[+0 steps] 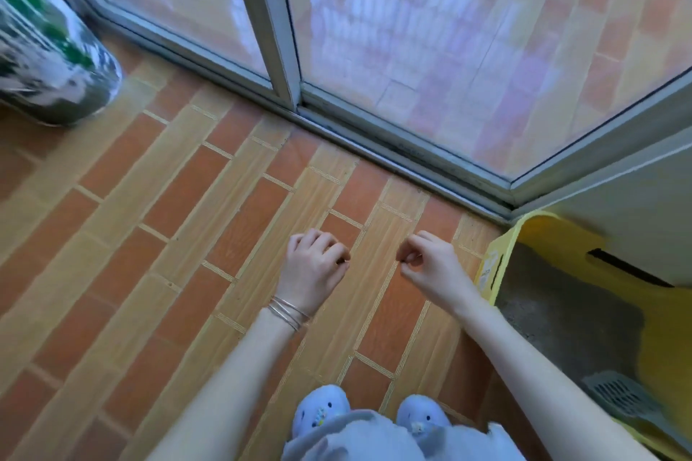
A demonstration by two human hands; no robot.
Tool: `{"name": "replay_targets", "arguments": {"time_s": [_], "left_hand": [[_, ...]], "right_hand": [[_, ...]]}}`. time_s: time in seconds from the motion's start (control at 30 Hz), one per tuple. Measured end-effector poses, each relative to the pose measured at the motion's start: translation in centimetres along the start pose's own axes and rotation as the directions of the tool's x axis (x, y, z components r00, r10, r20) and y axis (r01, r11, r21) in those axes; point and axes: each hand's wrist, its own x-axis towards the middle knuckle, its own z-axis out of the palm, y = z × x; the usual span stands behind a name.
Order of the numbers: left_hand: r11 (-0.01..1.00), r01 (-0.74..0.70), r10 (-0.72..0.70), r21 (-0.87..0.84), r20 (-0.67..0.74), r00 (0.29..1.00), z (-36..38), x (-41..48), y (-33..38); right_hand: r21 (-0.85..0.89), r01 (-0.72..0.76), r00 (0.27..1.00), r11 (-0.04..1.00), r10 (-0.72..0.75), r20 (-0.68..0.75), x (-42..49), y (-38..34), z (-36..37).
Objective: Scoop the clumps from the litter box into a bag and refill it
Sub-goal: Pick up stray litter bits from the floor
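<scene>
A yellow litter box [494, 266] with grey litter [561, 314] inside stands at the right, against the wall. A grey slotted scoop [618, 395] lies in the litter near the box's front corner. My left hand [314, 266], with thin bracelets on the wrist, hovers over the floor with its fingers curled shut and nothing visible in it. My right hand [427, 262] is just left of the box's rim, fingers curled shut too, holding nothing that I can see. Both hands are about a hand's width apart.
The floor is orange and tan tile [187, 236]. A sliding glass door with a metal track [374, 135] runs across the back. A green, white and dark bag [48, 60], blurred, stands at the far left. My blue slippers [322, 412] show at the bottom.
</scene>
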Motion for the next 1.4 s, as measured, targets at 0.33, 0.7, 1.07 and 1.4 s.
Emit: {"name": "replay_targets", "arguments": {"time_s": [0.33,0.7,1.07,1.4], "left_hand": [[0.988,0.145,-0.140,0.047,-0.094,0.986,-30.9,3.2,3.8],[0.984,0.174,-0.170,0.047,-0.074,0.983,-14.5,-0.3,-2.8],[0.978,0.203,-0.202,-0.048,0.032,0.979,11.6,-4.4,-10.6],[0.986,0.153,-0.155,-0.060,-0.032,0.987,20.0,-1.7,-13.2]], "right_hand": [[-0.065,0.192,0.981,0.979,-0.192,-0.007,-0.9,-23.6,-18.5],[-0.076,-0.035,0.999,0.996,0.036,0.007,3.0,-9.9,-7.0],[-0.103,-0.032,0.999,0.994,0.030,-0.021,11.2,7.1,12.0],[-0.279,0.067,0.987,0.958,-0.105,-0.121,18.6,10.4,17.8]]}}
